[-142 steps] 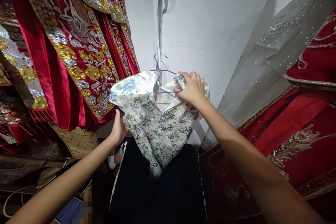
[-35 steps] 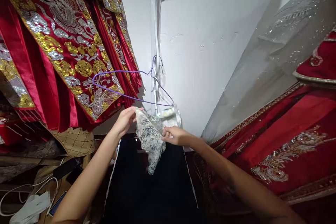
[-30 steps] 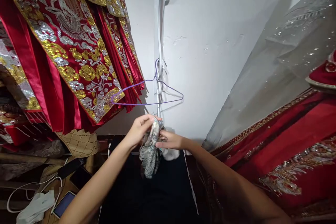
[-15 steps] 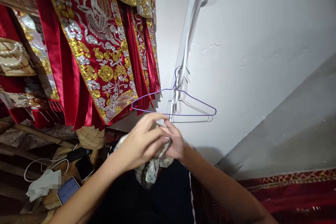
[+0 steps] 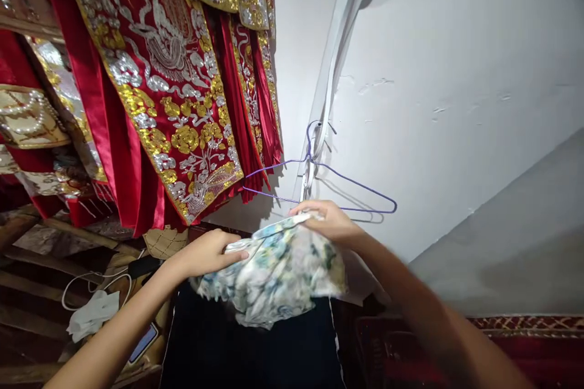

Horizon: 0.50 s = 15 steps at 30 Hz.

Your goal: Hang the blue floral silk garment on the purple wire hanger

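A floral cloth (image 5: 278,273) in white, blue and green, gathered and crumpled like a garment, is stretched between my two hands. My left hand (image 5: 210,252) pinches its upper edge on the left, thumb on top. At the upper right edge my right hand (image 5: 326,219) is closed on the fabric. What kind of garment it is, I cannot tell. Just beyond my right hand, a purple wire hanger (image 5: 365,187) hangs by its hook from a white strip (image 5: 335,48) on the wall; nothing is on it.
Red embroidered costumes (image 5: 182,103) with gold and silver sequins hang at the left. Below them are a white cable (image 5: 68,298), a crumpled tissue (image 5: 93,313) and a phone (image 5: 143,340). A white wall (image 5: 456,73) rises ahead; red patterned fabric (image 5: 524,346) lies lower right.
My hands have moved apart, left hand to the left and right hand to the right. The bunched cloth between them has spread open. The view has shifted slightly.
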Tool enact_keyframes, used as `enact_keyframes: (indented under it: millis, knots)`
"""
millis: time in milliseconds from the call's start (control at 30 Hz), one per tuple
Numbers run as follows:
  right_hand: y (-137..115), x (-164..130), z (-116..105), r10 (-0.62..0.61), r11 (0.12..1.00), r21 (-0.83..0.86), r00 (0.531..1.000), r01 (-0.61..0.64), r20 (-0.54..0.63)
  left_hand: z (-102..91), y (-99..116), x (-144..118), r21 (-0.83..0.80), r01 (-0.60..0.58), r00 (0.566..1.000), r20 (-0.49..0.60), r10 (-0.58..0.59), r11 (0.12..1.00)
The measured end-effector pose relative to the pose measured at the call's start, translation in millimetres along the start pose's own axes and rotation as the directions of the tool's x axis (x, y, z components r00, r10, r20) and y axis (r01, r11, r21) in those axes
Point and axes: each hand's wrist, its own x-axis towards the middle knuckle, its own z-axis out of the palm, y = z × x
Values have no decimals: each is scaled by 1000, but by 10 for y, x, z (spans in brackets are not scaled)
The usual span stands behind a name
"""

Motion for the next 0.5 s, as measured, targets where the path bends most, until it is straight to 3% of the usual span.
enact_keyframes:
  millis: [67, 100, 233, 300, 500]
  knots:
    - [139, 11, -57, -123, 982, -171, 959, 81, -254, -59, -135, -53, 157, 28, 1000, -4, -28, 987]
    - [224, 11, -49, -152, 969, -236, 936, 77, -318, -87, -199, -64, 213, 41, 999, 6, -43, 976]
    - [550, 4, 92, -106, 914, -399, 909, -70, -404, -163, -367, -1, 279, 24, 997, 62, -43, 960]
    - [651, 5, 139, -77, 906, -398, 867, -145, -491, -185, -381, 75, 266, -5, 999, 50, -8, 964]
    - [619, -170, 23, -31, 934, -305, 805, -188, -593, -234, -348, 368, 266, 7, 986, -164, 38, 964]
